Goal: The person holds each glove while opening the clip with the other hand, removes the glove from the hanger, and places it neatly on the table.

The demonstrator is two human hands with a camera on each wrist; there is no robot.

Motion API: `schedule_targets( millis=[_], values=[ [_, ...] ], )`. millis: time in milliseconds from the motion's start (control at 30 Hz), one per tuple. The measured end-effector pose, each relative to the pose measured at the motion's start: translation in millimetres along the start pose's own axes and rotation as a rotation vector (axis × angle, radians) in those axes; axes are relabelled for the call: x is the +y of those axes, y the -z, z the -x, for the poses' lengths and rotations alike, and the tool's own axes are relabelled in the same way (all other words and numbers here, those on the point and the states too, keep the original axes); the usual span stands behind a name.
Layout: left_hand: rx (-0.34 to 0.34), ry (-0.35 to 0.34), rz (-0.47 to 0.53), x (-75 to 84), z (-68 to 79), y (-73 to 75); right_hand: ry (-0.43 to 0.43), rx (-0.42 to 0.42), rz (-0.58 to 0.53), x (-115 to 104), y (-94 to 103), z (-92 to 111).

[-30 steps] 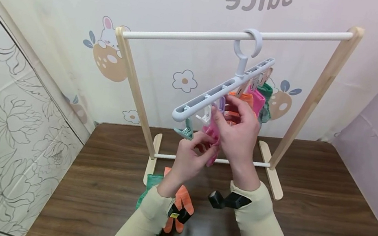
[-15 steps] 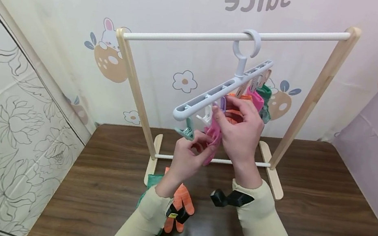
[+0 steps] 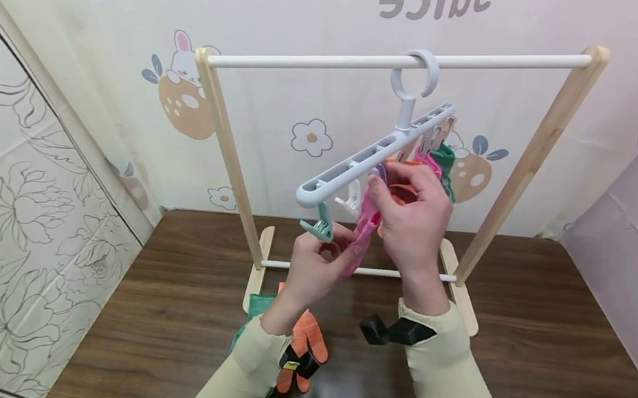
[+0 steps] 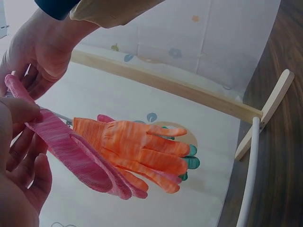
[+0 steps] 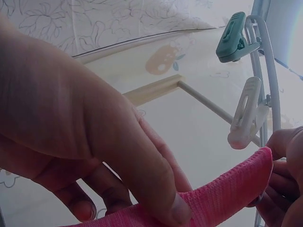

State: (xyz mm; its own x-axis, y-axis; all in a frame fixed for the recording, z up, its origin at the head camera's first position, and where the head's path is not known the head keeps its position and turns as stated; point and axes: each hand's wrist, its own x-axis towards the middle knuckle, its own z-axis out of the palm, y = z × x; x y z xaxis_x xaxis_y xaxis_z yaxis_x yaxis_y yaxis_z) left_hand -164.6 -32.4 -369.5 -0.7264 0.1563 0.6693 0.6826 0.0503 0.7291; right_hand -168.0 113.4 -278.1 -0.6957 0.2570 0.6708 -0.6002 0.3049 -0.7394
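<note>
A pink knit glove (image 4: 78,151) is raised below the pale grey clip hanger (image 3: 355,166). My left hand (image 3: 318,261) pinches the glove below its cuff, thumb on the near face. My right hand (image 3: 412,224) is at the cuff, squeezing a purple clip (image 3: 378,170) on the hanger between thumb and fingers. In the right wrist view, the left hand (image 5: 118,142) crosses the left side while the right hand (image 5: 284,175) shows at the right edge by the cuff. A white clip (image 5: 245,113) and a green clip (image 5: 232,38) hang beside them, holding nothing.
Orange (image 4: 137,146), pink and green gloves hang from clips on the hanger's far half. The hanger hooks over the white rod (image 3: 328,61) of a wooden stand (image 3: 229,150). An orange glove (image 3: 309,337) and a green glove (image 3: 260,303) lie on the table by the left forearm.
My right hand has shifted slightly right and down with the purple clip. The hanger has swung a little, its near end moving right, and the white clip shows more apart from the pink glove.
</note>
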Motion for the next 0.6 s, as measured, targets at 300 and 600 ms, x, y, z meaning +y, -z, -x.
schedule_targets(
  millis=[300, 600],
  values=[
    [0.001, -0.001, -0.012, 22.5, -1.2, 4.6, -0.009, 0.018, -0.006, 0.2, -0.8, 0.3],
    [0.024, 0.032, -0.024, 29.9, 5.8, 8.3, -0.017, 0.030, -0.031, -0.2, -2.0, 0.1]
  ],
)
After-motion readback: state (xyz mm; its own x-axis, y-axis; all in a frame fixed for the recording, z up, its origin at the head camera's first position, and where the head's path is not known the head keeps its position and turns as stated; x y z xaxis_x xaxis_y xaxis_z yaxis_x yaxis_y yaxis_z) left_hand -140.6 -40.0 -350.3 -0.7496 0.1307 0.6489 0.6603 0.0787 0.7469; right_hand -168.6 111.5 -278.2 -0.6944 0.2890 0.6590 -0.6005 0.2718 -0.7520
